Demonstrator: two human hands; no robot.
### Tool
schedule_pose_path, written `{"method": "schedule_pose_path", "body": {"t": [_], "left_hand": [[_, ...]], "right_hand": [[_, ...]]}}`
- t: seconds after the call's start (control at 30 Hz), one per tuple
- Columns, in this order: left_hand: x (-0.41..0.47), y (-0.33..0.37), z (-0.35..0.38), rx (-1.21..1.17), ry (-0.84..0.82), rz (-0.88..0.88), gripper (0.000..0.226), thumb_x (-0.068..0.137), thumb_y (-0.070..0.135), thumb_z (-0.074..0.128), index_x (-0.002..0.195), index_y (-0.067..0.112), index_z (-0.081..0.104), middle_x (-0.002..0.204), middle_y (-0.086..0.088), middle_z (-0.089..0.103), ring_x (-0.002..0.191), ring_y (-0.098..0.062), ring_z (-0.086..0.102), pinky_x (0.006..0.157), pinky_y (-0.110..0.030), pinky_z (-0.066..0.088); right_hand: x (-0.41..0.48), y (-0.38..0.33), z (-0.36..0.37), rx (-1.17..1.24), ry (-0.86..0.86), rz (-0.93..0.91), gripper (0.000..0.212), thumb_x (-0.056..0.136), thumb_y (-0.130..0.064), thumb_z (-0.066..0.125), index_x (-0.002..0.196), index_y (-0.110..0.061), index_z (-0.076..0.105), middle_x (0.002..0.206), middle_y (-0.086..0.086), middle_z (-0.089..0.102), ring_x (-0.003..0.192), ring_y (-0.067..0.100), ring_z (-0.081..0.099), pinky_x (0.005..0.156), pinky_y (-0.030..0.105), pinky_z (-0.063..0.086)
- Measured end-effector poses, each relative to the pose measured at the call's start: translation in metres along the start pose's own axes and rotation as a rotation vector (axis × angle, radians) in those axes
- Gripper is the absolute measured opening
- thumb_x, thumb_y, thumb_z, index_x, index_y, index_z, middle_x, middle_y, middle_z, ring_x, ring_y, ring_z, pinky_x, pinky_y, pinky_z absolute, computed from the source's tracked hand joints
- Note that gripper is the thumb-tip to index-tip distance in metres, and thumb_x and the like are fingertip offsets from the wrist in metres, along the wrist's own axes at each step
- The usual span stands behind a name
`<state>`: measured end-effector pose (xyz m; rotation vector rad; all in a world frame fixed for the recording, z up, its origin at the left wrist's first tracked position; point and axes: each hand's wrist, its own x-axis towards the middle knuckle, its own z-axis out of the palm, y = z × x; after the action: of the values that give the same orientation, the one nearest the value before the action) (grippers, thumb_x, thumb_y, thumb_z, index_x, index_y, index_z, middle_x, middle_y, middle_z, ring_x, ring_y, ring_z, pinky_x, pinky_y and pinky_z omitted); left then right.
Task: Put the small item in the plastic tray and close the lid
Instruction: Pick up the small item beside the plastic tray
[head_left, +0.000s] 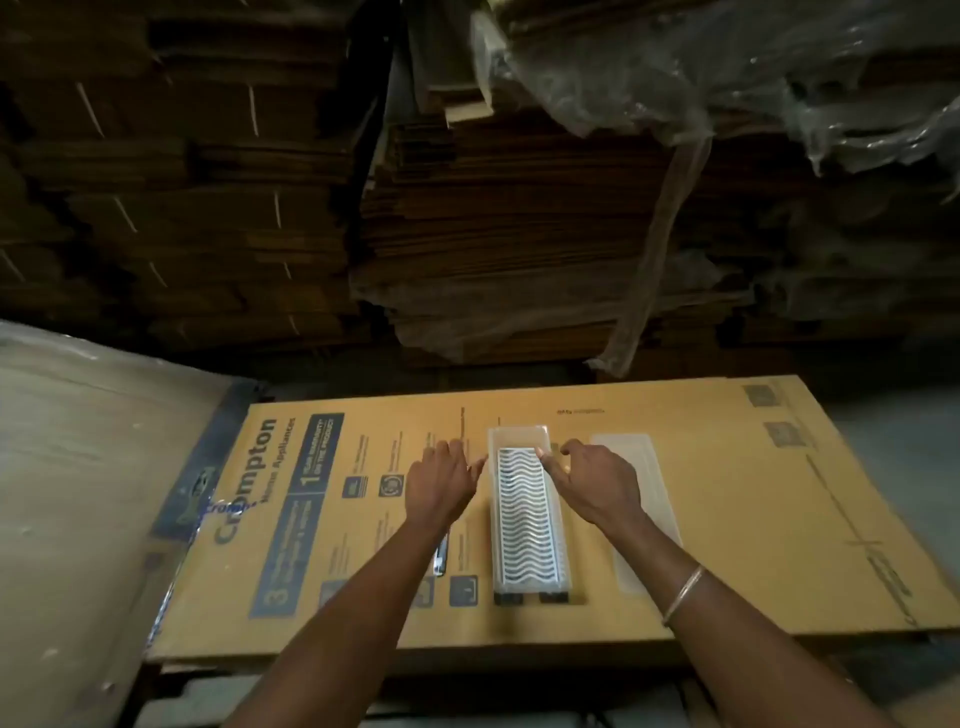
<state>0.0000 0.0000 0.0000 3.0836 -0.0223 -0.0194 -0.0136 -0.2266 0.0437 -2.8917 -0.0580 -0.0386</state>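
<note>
Plastic tray (519, 435) between hands, edges free

Two bare forearms reach in from the bottom edge, no sleeves in view. The right wrist wears a thin pale bangle (681, 595). The left hand (440, 480) and right hand (597, 483) wear no gloves or rings

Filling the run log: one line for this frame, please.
clear plastic tray on printed cardboard sheet | rows of wavy white items inside | right hand pinching at far row | left hand beside tray, open | translucent lid off, right of tray
</note>
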Motion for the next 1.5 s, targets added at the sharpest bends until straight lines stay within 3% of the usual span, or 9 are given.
{"method": "schedule_pose_path", "body": {"t": [0.1, 0.2, 0.5, 0.63, 0.77, 0.93, 1.1, 1.33, 1.5], "left_hand": [[-0.006, -0.008, 0.024, 0.012, -0.19, -0.085, 0.04, 0.106, 0.038, 0.039, 0.124, 0.008, 0.059, 0.124, -0.013, 0.065, 0.113, -0.033, 0.063, 0.085, -0.044, 0.054], [-0.013, -0.015, 0.051, -0.037, -0.338, -0.193, 0.039, 0.103, 0.031, 0.042, 0.131, 0.008, 0.059, 0.134, -0.012, 0.062, 0.121, -0.031, 0.063, 0.091, -0.043, 0.054], [-0.012, -0.024, 0.092, -0.084, -0.301, -0.304, 0.047, 0.106, 0.019, 0.035, 0.148, 0.0, 0.042, 0.135, -0.012, 0.062, 0.117, -0.03, 0.068, 0.09, -0.041, 0.057], [-0.007, -0.021, 0.098, -0.259, -0.294, -0.4, 0.044, 0.105, 0.015, 0.036, 0.145, -0.001, 0.041, 0.128, -0.018, 0.064, 0.114, -0.033, 0.068, 0.092, -0.042, 0.056], [-0.002, -0.026, 0.101, -0.415, -0.332, -0.471, 0.059, 0.103, 0.019, 0.048, 0.153, -0.004, 0.027, 0.132, -0.024, 0.06, 0.118, -0.04, 0.063, 0.095, -0.046, 0.053], [0.0, -0.03, 0.099, -0.409, -0.356, -0.459, 0.044, 0.099, 0.027, 0.059, 0.135, 0.004, 0.049, 0.125, -0.018, 0.062, 0.113, -0.036, 0.066, 0.091, -0.043, 0.053], [0.004, -0.04, 0.102, -0.462, -0.338, -0.46, 0.034, 0.1, 0.035, 0.055, 0.122, 0.01, 0.052, 0.109, -0.017, 0.071, 0.098, -0.036, 0.069, 0.071, -0.038, 0.047], [0.013, -0.046, 0.091, -0.866, 0.022, -0.375, 0.027, 0.105, 0.045, 0.041, 0.108, 0.021, 0.052, 0.071, -0.006, 0.064, 0.062, -0.028, 0.062, 0.057, -0.042, 0.049], [0.017, -0.028, 0.048, -1.272, -0.028, -0.416, 0.036, 0.109, 0.041, 0.036, 0.113, 0.015, 0.06, 0.07, -0.001, 0.051, 0.056, -0.014, 0.043, 0.052, -0.029, 0.035]], "right_hand": [[-0.003, 0.003, 0.006, 0.023, -0.01, 0.0, 0.071, 0.098, -0.07, 0.025, 0.126, -0.02, 0.066, 0.101, 0.005, 0.076, 0.089, 0.024, 0.07, 0.069, 0.034, 0.055], [-0.007, 0.004, 0.012, 0.02, -0.037, 0.02, 0.074, 0.098, -0.071, 0.021, 0.127, -0.02, 0.065, 0.098, 0.004, 0.076, 0.085, 0.023, 0.07, 0.069, 0.035, 0.057], [-0.008, 0.012, 0.03, 0.024, -0.071, 0.087, 0.073, 0.097, -0.072, 0.023, 0.111, -0.019, 0.072, 0.088, 0.004, 0.076, 0.08, 0.024, 0.07, 0.069, 0.035, 0.055], [-0.005, 0.015, 0.032, 0.032, -0.072, 0.095, 0.068, 0.099, -0.068, 0.026, 0.116, -0.019, 0.07, 0.092, 0.004, 0.076, 0.084, 0.023, 0.07, 0.072, 0.034, 0.05], [-0.001, 0.018, 0.034, 0.024, -0.068, 0.096, 0.07, 0.099, -0.068, 0.025, 0.116, -0.018, 0.071, 0.09, 0.006, 0.076, 0.083, 0.026, 0.07, 0.072, 0.035, 0.05], [0.006, 0.017, 0.034, 0.031, -0.071, 0.099, 0.069, 0.099, -0.067, 0.025, 0.117, -0.018, 0.07, 0.092, 0.006, 0.076, 0.086, 0.026, 0.07, 0.073, 0.034, 0.048], [0.01, 0.017, 0.035, 0.059, -0.061, 0.113, 0.07, 0.099, -0.069, 0.024, 0.116, -0.02, 0.071, 0.093, 0.005, 0.077, 0.086, 0.024, 0.071, 0.074, 0.034, 0.051], [0.015, 0.025, 0.032, 0.069, -0.055, 0.14, 0.067, 0.098, -0.068, 0.025, 0.112, -0.022, 0.071, 0.091, 0.006, 0.076, 0.085, 0.026, 0.07, 0.066, 0.031, 0.04], [0.02, 0.025, 0.029, 0.078, -0.031, 0.134, 0.067, 0.098, -0.068, 0.023, 0.11, -0.022, 0.071, 0.091, 0.005, 0.076, 0.085, 0.025, 0.07, 0.068, 0.032, 0.044]]}}
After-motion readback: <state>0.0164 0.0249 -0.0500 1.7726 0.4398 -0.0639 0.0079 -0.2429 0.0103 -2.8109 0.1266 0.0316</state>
